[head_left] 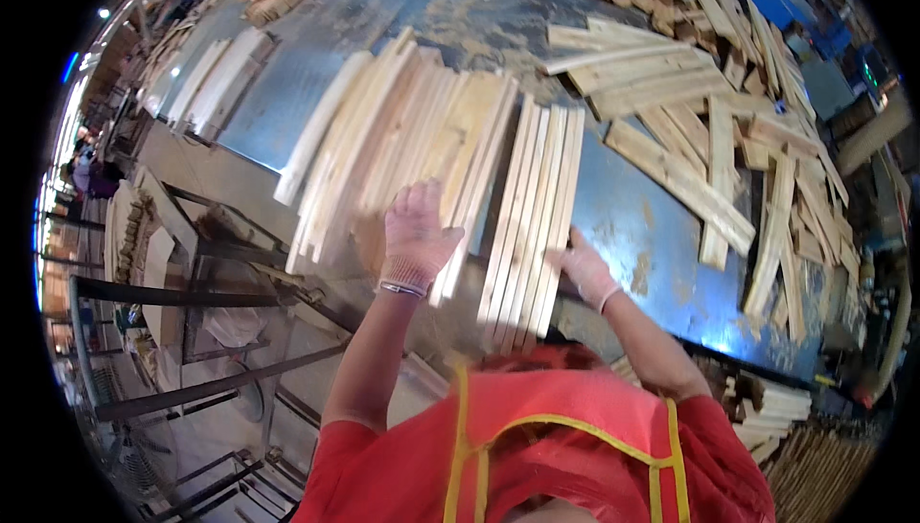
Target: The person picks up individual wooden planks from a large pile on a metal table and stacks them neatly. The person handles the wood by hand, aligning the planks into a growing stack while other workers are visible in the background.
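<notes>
My left hand point(417, 236), in a thin pale glove with a band at the wrist, lies flat on a wide row of wooden boards point(383, 130). Its fingers are stretched out over the near part of the boards, the thumb pointing right. To the right, separated by a narrow gap, stands a tight bundle of wooden strips point(532, 207) with narrow edges up. My right hand point(585, 272), also gloved, is against the bundle's right side near its close end. Its thumb rests toward the strips and a finger extends along the side; the other fingers are partly hidden.
Both groups lie on a blue metal table point(637, 236) dusted with sawdust, their near ends overhanging its front edge. A jumbled pile of boards point(709, 149) covers the right side. More boards point(220, 82) lie far left. A dark metal frame point(172, 293) stands at the lower left.
</notes>
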`<state>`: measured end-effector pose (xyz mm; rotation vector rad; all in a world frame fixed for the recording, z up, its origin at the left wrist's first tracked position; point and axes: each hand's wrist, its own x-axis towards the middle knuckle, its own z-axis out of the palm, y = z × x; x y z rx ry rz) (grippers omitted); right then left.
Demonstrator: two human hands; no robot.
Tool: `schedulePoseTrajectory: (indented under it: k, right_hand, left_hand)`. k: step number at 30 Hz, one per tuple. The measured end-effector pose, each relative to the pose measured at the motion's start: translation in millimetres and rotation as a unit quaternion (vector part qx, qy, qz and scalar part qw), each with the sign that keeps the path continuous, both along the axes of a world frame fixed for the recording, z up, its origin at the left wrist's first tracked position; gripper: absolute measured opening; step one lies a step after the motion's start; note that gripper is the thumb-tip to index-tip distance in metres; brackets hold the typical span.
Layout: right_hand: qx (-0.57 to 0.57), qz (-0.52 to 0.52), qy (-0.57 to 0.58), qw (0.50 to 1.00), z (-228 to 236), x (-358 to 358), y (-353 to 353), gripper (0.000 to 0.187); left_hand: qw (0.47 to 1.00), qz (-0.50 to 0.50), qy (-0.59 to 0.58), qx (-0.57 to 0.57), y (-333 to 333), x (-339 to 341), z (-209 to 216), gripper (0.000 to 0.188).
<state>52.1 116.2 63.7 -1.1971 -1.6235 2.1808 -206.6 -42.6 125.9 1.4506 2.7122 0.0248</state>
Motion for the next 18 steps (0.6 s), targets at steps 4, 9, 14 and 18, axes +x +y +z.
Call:
schedulePoseTrajectory:
  k: [4,9,14,18]
  right_hand:
    - [-0.035,0.056,0.04,0.997,-5.1,-21.4,-12.8,0.08]
    - [-0.093,0.111,0.073,0.987,-42.4,-19.3,12.3,0.082]
    - [-0.107,0.139,-0.027,0.984,-32.4,-35.6,55.2,0.088]
    - [-0.002,0.167,-0.051,0.985,-90.5,-63.6,76.7,0.089]
  left_hand:
    - [0.994,0.099,-0.045,-0.011,2.2,-35.9,-46.5,0.113]
    - [0.992,0.078,0.082,0.055,-4.8,-20.9,-85.7,0.108]
    - [0.989,0.095,0.072,0.086,3.8,-27.1,-89.9,0.093]
    - [0.992,0.108,0.027,0.063,7.1,-25.7,-69.4,0.085]
